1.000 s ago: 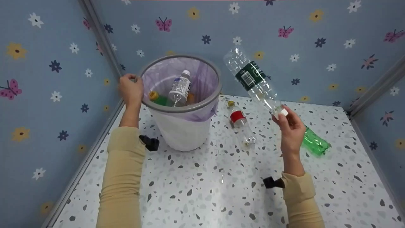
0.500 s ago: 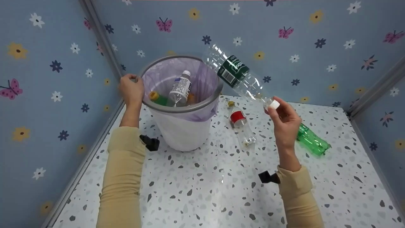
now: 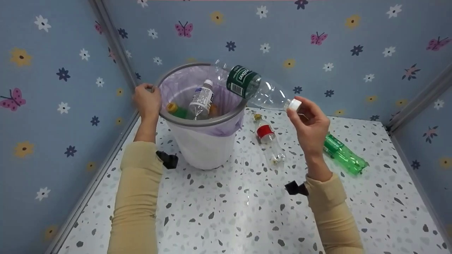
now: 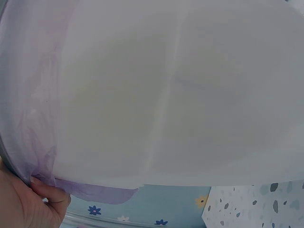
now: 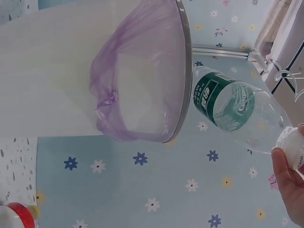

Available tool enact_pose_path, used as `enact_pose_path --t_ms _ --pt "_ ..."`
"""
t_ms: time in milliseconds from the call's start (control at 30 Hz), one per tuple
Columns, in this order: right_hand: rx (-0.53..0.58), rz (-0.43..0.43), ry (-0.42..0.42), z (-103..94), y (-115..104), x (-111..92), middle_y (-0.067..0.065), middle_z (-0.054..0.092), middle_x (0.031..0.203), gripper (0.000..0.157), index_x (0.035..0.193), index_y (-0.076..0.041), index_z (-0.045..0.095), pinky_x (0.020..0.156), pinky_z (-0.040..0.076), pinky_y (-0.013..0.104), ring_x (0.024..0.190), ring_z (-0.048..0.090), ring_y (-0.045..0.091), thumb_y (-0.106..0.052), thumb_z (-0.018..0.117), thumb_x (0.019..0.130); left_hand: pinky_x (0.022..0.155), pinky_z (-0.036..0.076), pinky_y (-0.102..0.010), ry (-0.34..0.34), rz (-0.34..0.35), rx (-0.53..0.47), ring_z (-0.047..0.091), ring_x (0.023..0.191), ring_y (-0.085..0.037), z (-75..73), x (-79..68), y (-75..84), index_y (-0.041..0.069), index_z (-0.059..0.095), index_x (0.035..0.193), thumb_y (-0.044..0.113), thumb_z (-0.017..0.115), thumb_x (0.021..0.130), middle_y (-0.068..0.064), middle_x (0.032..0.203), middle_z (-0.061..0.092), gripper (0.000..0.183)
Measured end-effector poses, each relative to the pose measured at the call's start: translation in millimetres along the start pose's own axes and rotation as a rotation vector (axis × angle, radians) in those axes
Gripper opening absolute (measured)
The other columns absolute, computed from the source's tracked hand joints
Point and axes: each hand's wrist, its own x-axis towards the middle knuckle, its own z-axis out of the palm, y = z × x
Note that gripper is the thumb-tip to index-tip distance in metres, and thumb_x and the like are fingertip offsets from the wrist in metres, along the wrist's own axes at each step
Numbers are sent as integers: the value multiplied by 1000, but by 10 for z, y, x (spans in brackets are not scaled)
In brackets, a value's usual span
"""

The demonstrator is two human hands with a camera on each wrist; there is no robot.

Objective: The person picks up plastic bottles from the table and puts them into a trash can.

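Observation:
My left hand [image 3: 147, 100] grips the left side of the grey rim of a white trash can [image 3: 206, 148]; in the left wrist view its thumb presses the purple bag [image 4: 40, 161] against the edge. With thumb and fingers my right hand [image 3: 312, 123] pinches the white cap end of a clear plastic bottle [image 3: 270, 93] with a green label. The bottle slants, its base over the right part of the can's opening. Inside the lined can lie a clear bottle with a white label [image 3: 202, 98] and a green bottle with a yellow cap [image 3: 176, 109].
On the speckled tabletop, right of the can, lies a clear bottle with a red label [image 3: 268, 137]. A green bottle [image 3: 345, 155] lies farther right, partly behind the right hand. Blue flowered walls [image 3: 275, 21] enclose the back and sides.
My right hand has moved left and slightly up, carrying the green-labelled bottle from beside the can until its base is over the opening. The left hand stays at the rim.

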Motion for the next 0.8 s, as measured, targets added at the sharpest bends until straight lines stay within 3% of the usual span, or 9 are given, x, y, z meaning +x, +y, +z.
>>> enact_pose_path --t_ms 367,600,800 --pt "-160 -44 -35 216 -119 135 16 60 91 30 103 12 56 67 48 23 75 57 16 7 64 74 77 43 -30 -13 -5 -14 49 90 -19 -19 -12 11 2 56 111 16 45 91 -12 110 55 26" --pt "-239 -95 -48 289 150 228 9 59 91 34 106 3 60 68 48 23 76 57 14 -4 69 74 78 43 -30 -16 -3 -16 49 90 -19 -21 -12 11 2 56 111 16 45 92 -12 110 55 26" --pt "-299 -175 -78 405 172 296 9 58 87 34 105 3 61 67 48 24 75 58 14 -12 69 76 77 43 -30 -12 -4 -12 49 90 -19 -10 -11 7 2 56 110 16 45 91 -12 109 55 26"
